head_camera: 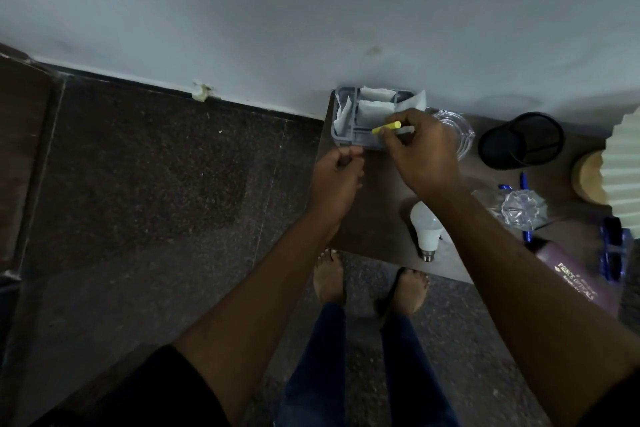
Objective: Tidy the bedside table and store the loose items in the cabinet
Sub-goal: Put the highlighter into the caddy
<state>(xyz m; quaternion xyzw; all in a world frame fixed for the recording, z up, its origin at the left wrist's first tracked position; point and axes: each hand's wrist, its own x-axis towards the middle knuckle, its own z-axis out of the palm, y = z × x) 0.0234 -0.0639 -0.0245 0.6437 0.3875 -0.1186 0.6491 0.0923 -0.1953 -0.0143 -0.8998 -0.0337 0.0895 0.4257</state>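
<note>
A grey plastic organizer, divided into compartments holding white paper packets, sits at the back corner of the dark table. The right hand, palm down, pinches a slim yellow marker just over the organizer's front rim. The left hand curls beside it — whether it holds anything is unclear. A smooth white bulb lies nearby.

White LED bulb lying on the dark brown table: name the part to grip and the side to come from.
Grip the white LED bulb across its tapered neck, just above the metal cap. It lies on its side, cap toward the dark brown table's near edge, so come from above and pinch its two flanks; the round dome would likely slip.
</note>
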